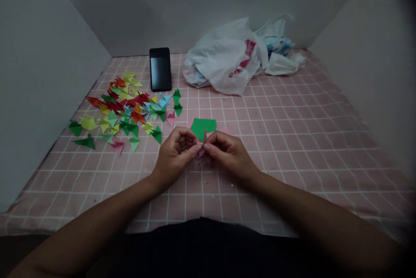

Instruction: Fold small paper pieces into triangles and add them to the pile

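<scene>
A small piece of folded pink paper [201,152] is pinched between my two hands, low over the table. My left hand [178,150] has its thumb and forefinger closed on the paper's left side, with the other fingers curled. From the right, my right hand [229,152] pinches it between thumb and fingertips. One narrow pink point sticks up between the fingertips; the fingers hide much of the rest. Just beyond the hands lies green paper [203,128], with pink paper [224,131] showing at its edges.
Many folded paper pieces in several colours [126,111] lie spread at the left. Behind them is a black phone [160,70]. A white plastic bag [224,59] with red print stands at the back, beside a blue and white packet [279,46]. A pink checked cloth [292,126] covers the table between walls.
</scene>
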`<action>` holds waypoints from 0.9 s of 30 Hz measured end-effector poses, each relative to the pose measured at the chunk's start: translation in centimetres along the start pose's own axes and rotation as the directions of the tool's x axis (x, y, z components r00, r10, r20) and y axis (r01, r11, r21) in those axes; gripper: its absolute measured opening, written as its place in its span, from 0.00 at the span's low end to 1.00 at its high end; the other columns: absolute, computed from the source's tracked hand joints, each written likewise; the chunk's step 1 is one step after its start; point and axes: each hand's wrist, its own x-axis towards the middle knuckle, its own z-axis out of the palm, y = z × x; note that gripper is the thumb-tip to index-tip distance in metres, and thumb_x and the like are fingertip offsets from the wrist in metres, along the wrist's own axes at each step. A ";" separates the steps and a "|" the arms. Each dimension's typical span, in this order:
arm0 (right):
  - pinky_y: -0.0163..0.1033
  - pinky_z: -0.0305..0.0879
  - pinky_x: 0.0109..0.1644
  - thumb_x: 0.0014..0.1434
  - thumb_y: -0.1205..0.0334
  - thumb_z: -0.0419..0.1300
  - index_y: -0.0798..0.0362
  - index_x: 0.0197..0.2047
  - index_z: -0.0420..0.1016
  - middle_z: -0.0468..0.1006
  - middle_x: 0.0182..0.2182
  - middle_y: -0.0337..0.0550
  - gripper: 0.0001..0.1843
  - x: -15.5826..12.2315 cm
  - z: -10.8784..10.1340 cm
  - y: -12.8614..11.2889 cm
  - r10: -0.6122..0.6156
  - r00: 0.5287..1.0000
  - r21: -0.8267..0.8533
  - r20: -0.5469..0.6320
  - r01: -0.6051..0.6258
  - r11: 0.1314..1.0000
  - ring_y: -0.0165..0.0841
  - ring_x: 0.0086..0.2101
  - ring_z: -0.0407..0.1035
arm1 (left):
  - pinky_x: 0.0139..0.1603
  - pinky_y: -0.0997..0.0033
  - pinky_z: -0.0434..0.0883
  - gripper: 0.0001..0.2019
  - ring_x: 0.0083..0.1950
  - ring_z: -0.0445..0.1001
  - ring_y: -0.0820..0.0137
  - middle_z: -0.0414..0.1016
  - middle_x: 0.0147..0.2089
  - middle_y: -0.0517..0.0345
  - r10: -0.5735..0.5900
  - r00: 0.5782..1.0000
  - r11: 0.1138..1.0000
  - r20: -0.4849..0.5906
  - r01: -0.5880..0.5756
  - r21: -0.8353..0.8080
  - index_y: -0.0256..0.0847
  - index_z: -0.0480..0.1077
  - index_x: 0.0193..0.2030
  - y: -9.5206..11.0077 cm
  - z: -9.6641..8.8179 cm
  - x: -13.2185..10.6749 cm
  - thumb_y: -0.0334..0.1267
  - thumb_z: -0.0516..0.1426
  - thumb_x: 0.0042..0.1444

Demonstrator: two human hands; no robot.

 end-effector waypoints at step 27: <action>0.34 0.61 0.26 0.61 0.55 0.63 0.51 0.32 0.69 0.72 0.19 0.32 0.11 0.3 -0.3 0.5 0.069 0.997 0.081 -0.020 -0.067 0.995 0.26 0.20 0.65 | 0.38 0.74 0.73 0.07 0.34 0.76 0.74 0.79 0.32 0.59 -0.278 0.958 0.942 0.075 0.287 -0.174 0.38 0.77 0.35 0.8 -0.1 0.4 0.38 0.68 0.53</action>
